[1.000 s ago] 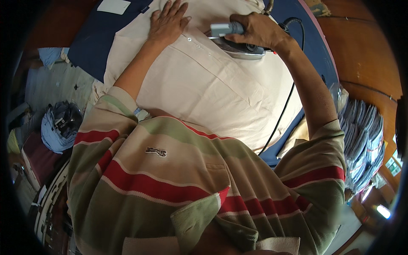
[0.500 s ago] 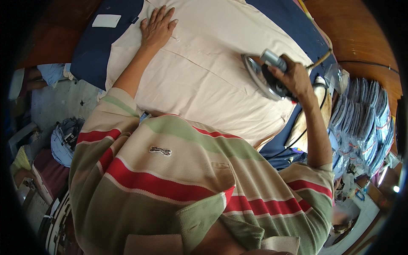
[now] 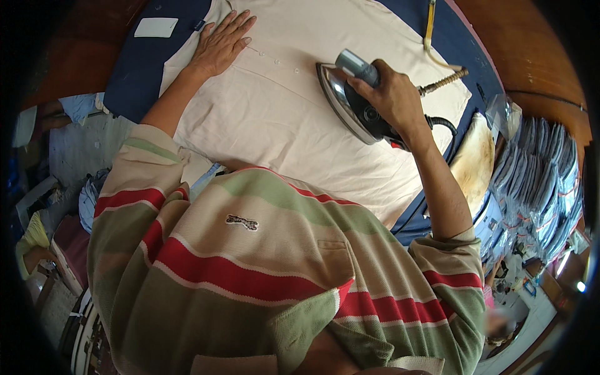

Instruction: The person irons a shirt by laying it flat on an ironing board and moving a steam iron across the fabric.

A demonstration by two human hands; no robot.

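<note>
Counted on the navy worktop (image 3: pixel 130 84): one pale cream shirt (image 3: pixel 275 119), one iron (image 3: pixel 356 103), one white card (image 3: pixel 155 27). Spread nearly across the whole worktop, the shirt, with at least three small buttons (image 3: pixel 296 70) in a slanting row between the two hands, and light creases in the cloth below. At the shirt's upper left edge, one small dark tag (image 3: pixel 199 25), just beside the left hand (image 3: pixel 223 45).

Left hand open, palm down, fingers extended and a little apart, thumb held away from them; resting on the cloth, grasping nothing. Right hand (image 3: pixel 395 97) closed around the iron's handle, with the thumb along the near side. Iron over the right part of the shirt, nose toward the upper left; flat on the cloth or just above it, cannot tell.

Behind the iron, one braided hose (image 3: pixel 447 81) and one black cable (image 3: pixel 444 124). Beside the right forearm, one cream pad (image 3: pixel 473 153) with brownish staining. Farther right, folded grey-blue garments (image 3: pixel 531 169) in clear plastic, packed too tightly to count.
</note>
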